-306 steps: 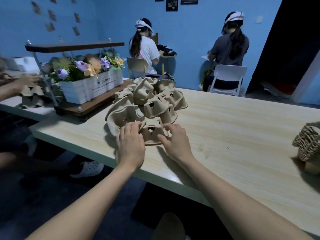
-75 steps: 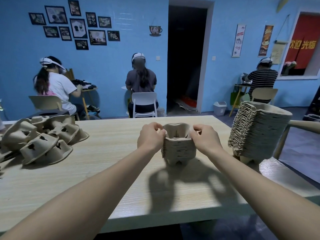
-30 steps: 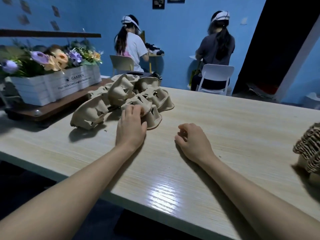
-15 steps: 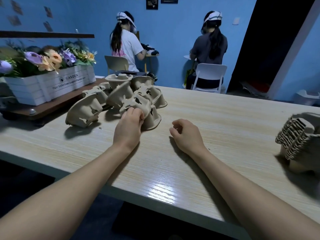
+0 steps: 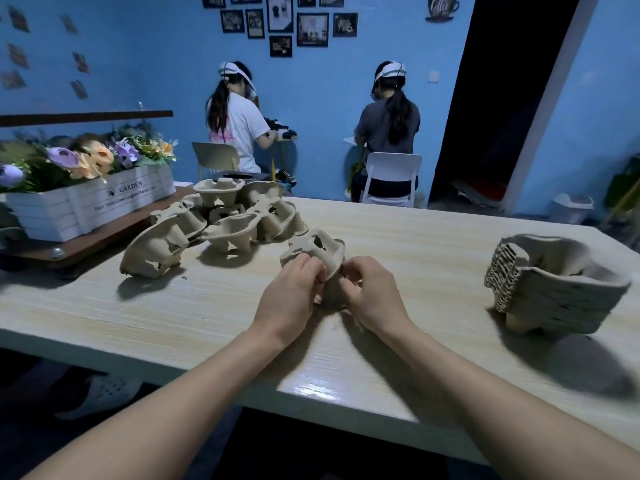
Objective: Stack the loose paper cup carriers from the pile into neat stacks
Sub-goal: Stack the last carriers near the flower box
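Observation:
A loose pile of brown paper cup carriers lies on the far left of the wooden table. One carrier sits tilted in front of me, apart from the pile. My left hand grips its near left edge with curled fingers. My right hand pinches its near right side. A neat stack of carriers stands at the right of the table.
A white flower box with artificial flowers sits on a low wooden shelf at the left. Two people sit on chairs by the blue wall behind the table, facing away. A dark doorway opens at the back right.
My left hand has pulled one carrier out of the pile toward me. My right hand has come up off the table and taken hold of the same carrier.

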The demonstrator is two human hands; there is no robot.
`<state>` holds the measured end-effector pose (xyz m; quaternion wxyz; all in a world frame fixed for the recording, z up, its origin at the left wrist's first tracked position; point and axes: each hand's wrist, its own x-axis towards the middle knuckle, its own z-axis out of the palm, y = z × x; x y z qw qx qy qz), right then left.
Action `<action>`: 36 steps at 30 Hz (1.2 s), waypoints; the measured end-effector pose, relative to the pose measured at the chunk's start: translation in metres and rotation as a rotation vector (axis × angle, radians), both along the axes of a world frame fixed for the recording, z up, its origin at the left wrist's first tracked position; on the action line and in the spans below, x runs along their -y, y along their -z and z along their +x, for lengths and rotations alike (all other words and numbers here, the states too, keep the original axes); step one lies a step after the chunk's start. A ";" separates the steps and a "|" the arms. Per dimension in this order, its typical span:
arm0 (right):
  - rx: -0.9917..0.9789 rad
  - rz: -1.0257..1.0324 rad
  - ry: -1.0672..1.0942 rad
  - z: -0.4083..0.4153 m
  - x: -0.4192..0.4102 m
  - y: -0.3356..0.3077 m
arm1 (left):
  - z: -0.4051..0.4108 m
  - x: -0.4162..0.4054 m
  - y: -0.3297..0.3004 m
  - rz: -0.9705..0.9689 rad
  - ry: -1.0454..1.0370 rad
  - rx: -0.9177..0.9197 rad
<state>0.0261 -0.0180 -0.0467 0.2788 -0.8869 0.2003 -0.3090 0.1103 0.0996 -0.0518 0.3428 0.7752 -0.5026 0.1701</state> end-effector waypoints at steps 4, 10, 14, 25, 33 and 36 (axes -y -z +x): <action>0.064 -0.050 0.016 -0.012 0.004 -0.020 | -0.009 0.002 -0.020 -0.040 0.060 0.043; 0.228 -0.210 0.086 -0.028 0.011 -0.055 | -0.016 0.006 -0.058 -0.068 0.198 0.141; 0.204 -0.333 0.090 -0.042 0.019 -0.074 | -0.020 0.012 -0.077 -0.104 0.245 0.166; 0.308 0.116 0.205 -0.095 0.049 -0.106 | -0.046 0.047 -0.082 -0.176 0.027 -0.404; 0.376 0.249 0.227 -0.133 0.071 -0.112 | -0.084 0.077 -0.090 -0.250 0.193 -0.584; 0.304 0.291 0.164 -0.151 0.078 -0.113 | -0.093 0.089 -0.096 -0.298 0.212 -0.637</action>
